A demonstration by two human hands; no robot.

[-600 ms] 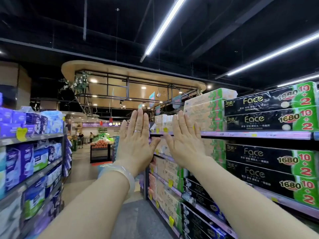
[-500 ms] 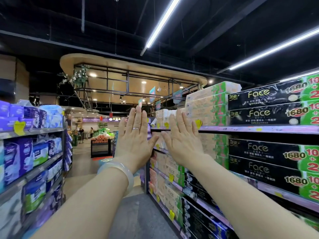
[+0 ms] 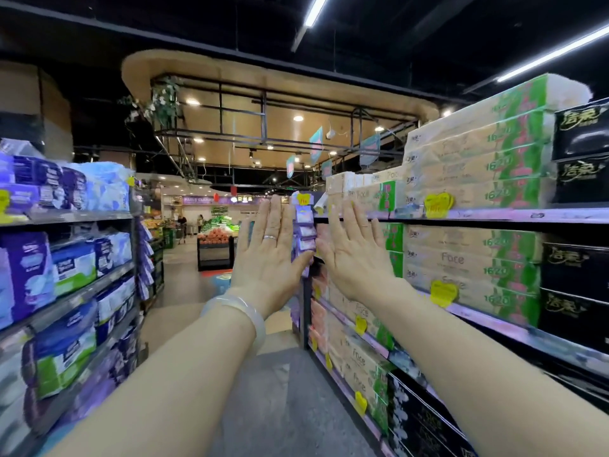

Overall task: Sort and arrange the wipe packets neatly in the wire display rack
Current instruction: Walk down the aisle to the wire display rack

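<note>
Both my arms are stretched out in front of me in a shop aisle. My left hand (image 3: 268, 255) is flat with fingers together and pointing up, a ring on one finger and a pale bangle at the wrist. My right hand (image 3: 354, 255) is held the same way beside it. Neither hand holds anything. Between the two hands, farther off, a narrow column of small purple wipe packets (image 3: 304, 232) hangs at the end of the right shelf unit, with a yellow tag on top. Its rack wires are too small to make out.
Right shelves (image 3: 494, 214) carry beige, green and black tissue packs with yellow price tags. Left shelves (image 3: 75, 216) hold purple, blue and green packs. The grey aisle floor (image 3: 263, 390) runs ahead to a fruit stand (image 3: 216, 240), with people far beyond it.
The view has swung right and closer to the right shelves. Both hands stay raised and flat. The column of purple packets has come into sight between them.
</note>
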